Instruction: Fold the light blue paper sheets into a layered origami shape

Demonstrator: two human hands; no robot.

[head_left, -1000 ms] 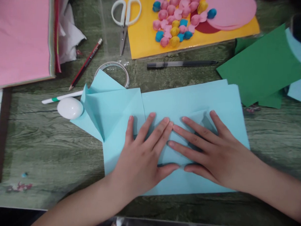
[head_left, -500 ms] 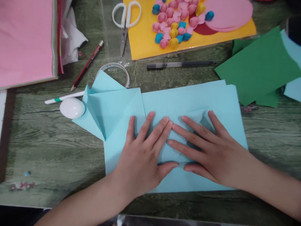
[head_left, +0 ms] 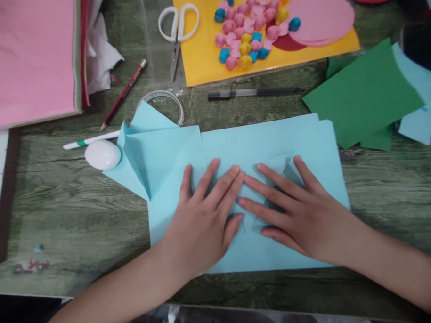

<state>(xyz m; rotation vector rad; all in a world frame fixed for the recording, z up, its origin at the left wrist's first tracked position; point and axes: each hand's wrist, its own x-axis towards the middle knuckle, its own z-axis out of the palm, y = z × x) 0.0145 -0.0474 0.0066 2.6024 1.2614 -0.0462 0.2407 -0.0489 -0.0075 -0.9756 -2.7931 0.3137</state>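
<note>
Sheets of rectangular pale-blue paper (head_left: 260, 136) lie on the dark-green wood-grained table (head_left: 79, 208) before me, left hand (head_left: 199, 223) and right hand (head_left: 304, 219) spread palm-down atop them, gripping nothing, seemingly to prevent shifting.

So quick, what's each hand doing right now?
Left hand: open, palm down on the light blue paper, gripping nothing visible.
Right hand: open, fingers spread on the same paper, gripping nothing visible.

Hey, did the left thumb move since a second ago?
Yes. Against the blue paper, the left thumb moved up and left in the picture, away from the right thumb.
</note>
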